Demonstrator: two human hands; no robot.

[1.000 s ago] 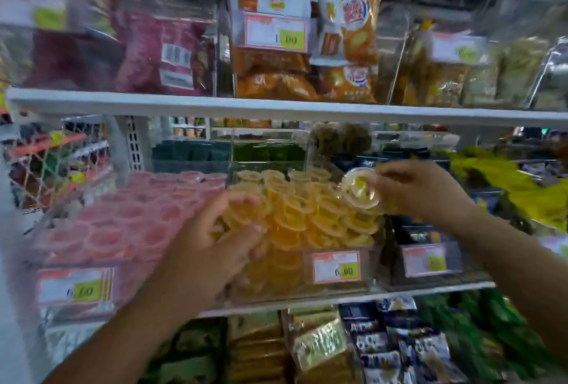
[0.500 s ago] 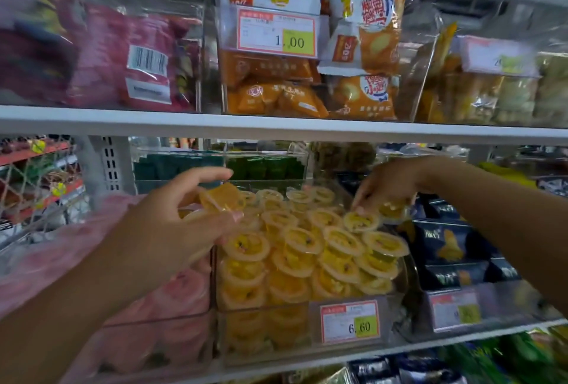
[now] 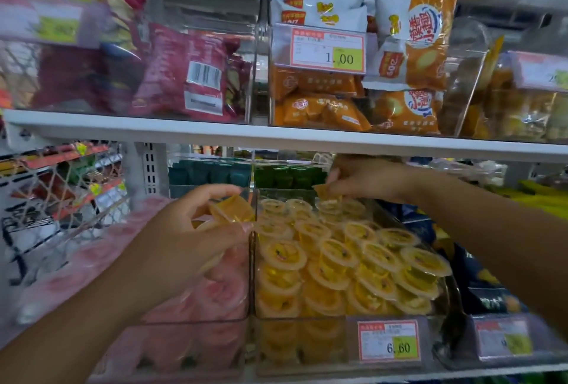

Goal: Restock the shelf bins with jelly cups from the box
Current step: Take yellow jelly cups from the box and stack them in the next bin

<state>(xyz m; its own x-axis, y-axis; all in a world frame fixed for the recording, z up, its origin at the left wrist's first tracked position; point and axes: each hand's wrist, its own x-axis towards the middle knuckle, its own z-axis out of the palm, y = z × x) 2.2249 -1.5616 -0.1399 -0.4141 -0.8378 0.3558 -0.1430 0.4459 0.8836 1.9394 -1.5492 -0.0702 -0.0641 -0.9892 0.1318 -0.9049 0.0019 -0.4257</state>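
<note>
Head cam: I see left hand pinching an orange jelly cup beside the bin, right hand pinching a second cup farther back.

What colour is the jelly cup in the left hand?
Orange. The head view shows it best: the jelly cup is pinched in the left hand.

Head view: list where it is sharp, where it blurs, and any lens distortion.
Head view: sharpest mid-frame, on the 1.00 price tag and the orange jelly cups; the pink jelly cups and left edge smear with motion blur; the white shelf edge runs slanted and slightly bowed, wide-angle distortion; glare streaks the clear bin wall upper right.
</note>
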